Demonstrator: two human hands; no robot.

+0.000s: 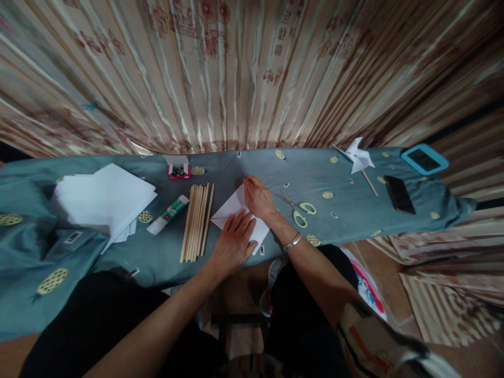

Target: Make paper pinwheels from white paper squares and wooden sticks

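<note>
A square white sheet of paper (227,206) with crease lines lies turned cornerwise on the cloth. My left hand (233,239) rests flat on its near part, fingers stretched out. At the far corner, my right hand (260,199) has its fingers closed on the paper's edge; the fingertips are partly hidden. Just right of the hands are scissors (298,209) with pale green handles, blades slightly apart. Left of the paper lies a row of thin wooden sticks (196,223), and beyond them a green and white glue stick (168,215).
A stack of white paper (98,197) lies at left, near a small open red box (179,169) with dark contents. Toward the right are a white paper pinwheel (357,155) on a stick, a dark phone (400,195) and a blue-framed device (425,159). Curtains (236,79) hang behind the table.
</note>
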